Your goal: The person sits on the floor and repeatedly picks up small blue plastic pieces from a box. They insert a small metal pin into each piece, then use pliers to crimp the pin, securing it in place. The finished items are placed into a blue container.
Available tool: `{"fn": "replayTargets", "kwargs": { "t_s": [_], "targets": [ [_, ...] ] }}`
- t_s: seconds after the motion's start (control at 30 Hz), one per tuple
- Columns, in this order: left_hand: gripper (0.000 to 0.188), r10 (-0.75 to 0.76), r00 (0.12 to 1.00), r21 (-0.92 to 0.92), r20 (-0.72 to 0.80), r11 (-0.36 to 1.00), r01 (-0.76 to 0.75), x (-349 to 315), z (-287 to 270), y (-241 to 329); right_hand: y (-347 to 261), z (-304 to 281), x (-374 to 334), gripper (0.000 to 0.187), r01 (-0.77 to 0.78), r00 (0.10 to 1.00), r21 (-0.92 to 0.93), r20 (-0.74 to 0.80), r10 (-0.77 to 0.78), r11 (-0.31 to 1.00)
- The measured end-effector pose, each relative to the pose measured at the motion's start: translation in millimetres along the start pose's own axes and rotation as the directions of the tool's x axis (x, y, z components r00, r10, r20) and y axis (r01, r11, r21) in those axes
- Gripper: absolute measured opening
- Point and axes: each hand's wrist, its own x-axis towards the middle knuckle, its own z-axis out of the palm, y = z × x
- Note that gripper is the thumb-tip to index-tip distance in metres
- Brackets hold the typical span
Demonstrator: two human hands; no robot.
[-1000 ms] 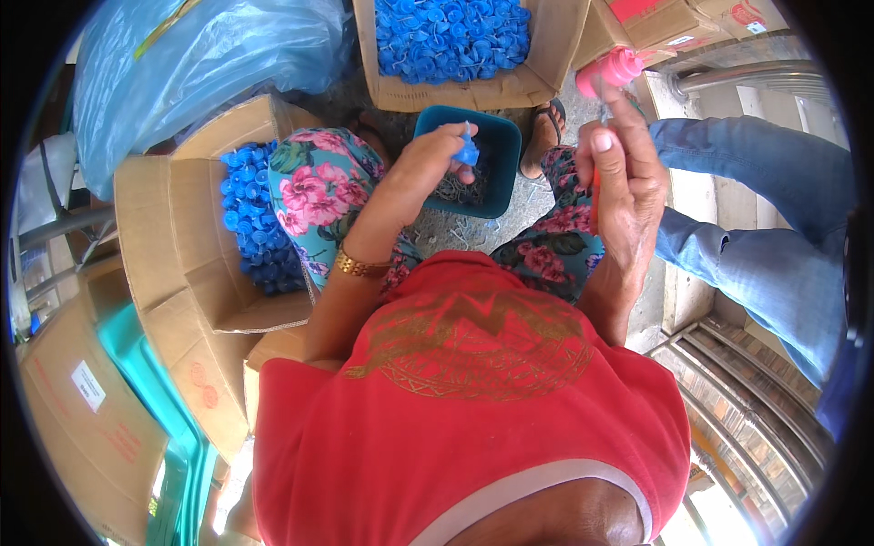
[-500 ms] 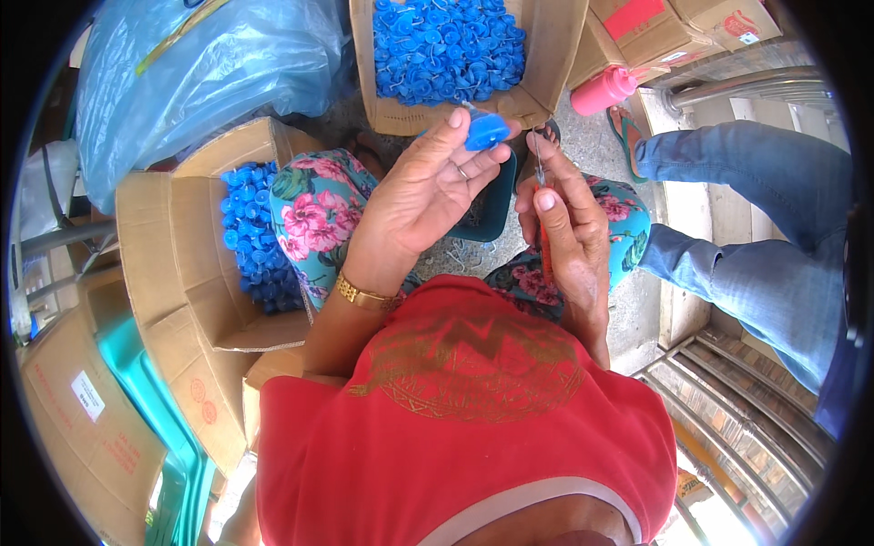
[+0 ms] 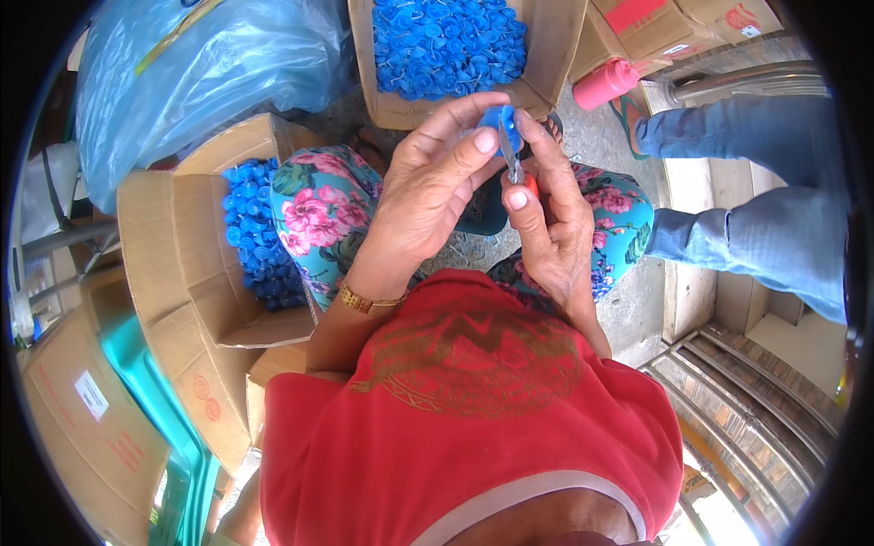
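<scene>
In front of my chest, my left hand (image 3: 428, 182) is closed, pinching a small round blue plastic piece (image 3: 492, 116) between thumb and fingers. My right hand (image 3: 553, 214) grips a red-handled cutting tool (image 3: 508, 150) with a narrow metal blade; whether it is a knife or snips I cannot tell. Its blade lies against the blue piece, and my right fingertips are close beside it. Below the hands, a dark green tub (image 3: 482, 221) shows partly between my knees, mostly hidden.
Ahead stands a cardboard box (image 3: 551, 55) full of blue pieces. Another open carton (image 3: 155, 246) with blue pieces is at my left, below a blue plastic bag (image 3: 209, 82). A pink bottle (image 3: 605, 84) and another person's jeans-clad legs (image 3: 756, 237) are at the right, beside metal rails (image 3: 746, 409).
My right hand has moved up and left, bringing the blade against the blue piece. My left hand has turned the piece edge-on. The other person's legs have shifted.
</scene>
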Motion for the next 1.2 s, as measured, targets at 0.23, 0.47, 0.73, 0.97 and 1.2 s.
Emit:
{"fn": "replayTargets", "kwargs": {
  "t_s": [0.23, 0.47, 0.73, 0.97, 1.2],
  "targets": [
    [0.04, 0.089, 0.992, 0.23, 0.092, 0.967, -0.108, -4, 5, 5, 1, -2, -1, 0.048, -0.007, 1.0, 0.036, 0.006, 0.007, 0.999],
    [0.041, 0.165, 0.974, 0.482, 0.157, 0.848, -0.222, -4, 3, 11, 0, -7, 1, 0.045, 0.061, 0.998, -0.028, 0.011, -0.061, 0.998],
    [0.039, 0.278, 0.921, 0.817, 0.273, 0.439, -0.374, -4, -2, 19, 1, -6, 2, 0.042, 0.24, 0.97, -0.208, 0.0, -0.245, 0.948],
    [0.038, 0.252, 0.95, 0.81, 0.183, 0.509, -0.291, -8, 3, 19, 6, -4, 6, 0.04, 0.332, 0.929, -0.324, -0.052, -0.367, 0.886],
    [0.037, 0.323, 0.901, 0.821, 0.29, 0.401, -0.407, -5, 1, 20, 1, -10, 7, 0.04, 0.303, 0.952, -0.154, 0.016, -0.304, 0.94]
  ]
}}
